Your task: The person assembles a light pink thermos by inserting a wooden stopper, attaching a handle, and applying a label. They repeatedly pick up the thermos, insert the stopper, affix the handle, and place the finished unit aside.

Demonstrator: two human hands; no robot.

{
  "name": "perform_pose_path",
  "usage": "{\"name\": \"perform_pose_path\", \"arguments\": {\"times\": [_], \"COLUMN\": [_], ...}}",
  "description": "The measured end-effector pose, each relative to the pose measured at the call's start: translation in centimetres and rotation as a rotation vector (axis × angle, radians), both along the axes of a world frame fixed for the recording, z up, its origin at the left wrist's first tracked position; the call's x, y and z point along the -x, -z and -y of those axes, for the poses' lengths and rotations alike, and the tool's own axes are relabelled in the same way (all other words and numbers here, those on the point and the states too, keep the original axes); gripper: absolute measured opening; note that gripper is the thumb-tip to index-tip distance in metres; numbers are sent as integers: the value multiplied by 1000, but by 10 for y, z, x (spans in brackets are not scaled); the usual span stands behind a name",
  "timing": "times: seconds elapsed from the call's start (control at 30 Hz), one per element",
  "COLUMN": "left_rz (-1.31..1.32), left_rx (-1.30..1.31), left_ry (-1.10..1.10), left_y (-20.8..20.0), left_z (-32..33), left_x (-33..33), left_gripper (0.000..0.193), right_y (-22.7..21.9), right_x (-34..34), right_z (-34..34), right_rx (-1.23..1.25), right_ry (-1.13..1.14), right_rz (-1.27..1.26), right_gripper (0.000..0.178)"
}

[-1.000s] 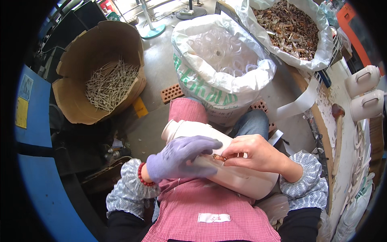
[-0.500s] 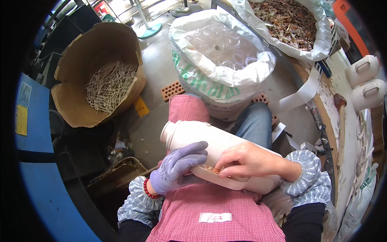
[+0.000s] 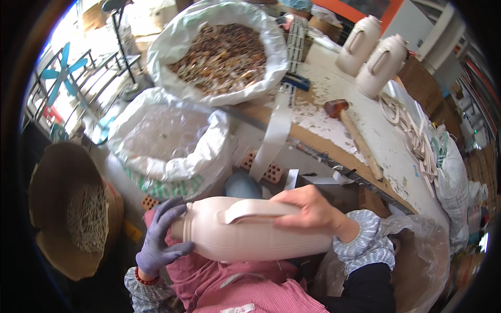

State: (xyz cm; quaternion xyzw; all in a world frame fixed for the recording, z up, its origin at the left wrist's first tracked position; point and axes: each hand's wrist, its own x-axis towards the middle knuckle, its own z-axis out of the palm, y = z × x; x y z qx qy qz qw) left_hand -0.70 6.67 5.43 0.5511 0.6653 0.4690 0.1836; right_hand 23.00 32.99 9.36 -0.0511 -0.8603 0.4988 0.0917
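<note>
Setting: a cluttered workshop floor, with a littered worktop (image 3: 334,125) at the right.

Item: one pale pink jug body (image 3: 261,242), lying on its side above the lap, neck to the left, handle (image 3: 255,210) uppermost. Left hand (image 3: 157,244), in a purple glove: thumb and fingers spread and curved about the neck end. Right hand (image 3: 311,208), bare: closed on the far end of the handle.

Hazards, judged: the rounded wall may roll off the lap should the right hand slacken, since the left bears on the narrow neck only. A swing to the right might knock the base on the worktop edge or catch the clear plastic bag (image 3: 420,255) beside the right sleeve.

Surroundings: pink apron (image 3: 235,292), beneath the jug body. White sack (image 3: 215,151) of clear rings, just beyond it. White strip (image 3: 270,138), hanging between that sack and the worktop. Larger sack (image 3: 274,49) of brown scraps, behind. Cardboard drum (image 3: 52,167) of thin sticks, far left. On the worktop: mallet (image 3: 360,141); tangled pale strips (image 3: 409,130); two upright jugs (image 3: 380,68), at the back.
</note>
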Motion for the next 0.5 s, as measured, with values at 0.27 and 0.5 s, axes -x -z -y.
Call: {"name": "perform_pose_path", "arguments": {"times": [0.27,0.5], "left_rz": [-311,-419], "left_rx": [-213,185], "left_ry": [113,31], "left_y": [23,63], "left_z": [-201,-277], "left_x": [23,64], "left_gripper": [31,30], "right_y": [54,10], "right_x": [-39,-16], "right_z": [-241,-241], "right_rx": [-690,-595], "right_ry": [908,866], "right_rz": [-11,235], "right_gripper": [58,45]}}
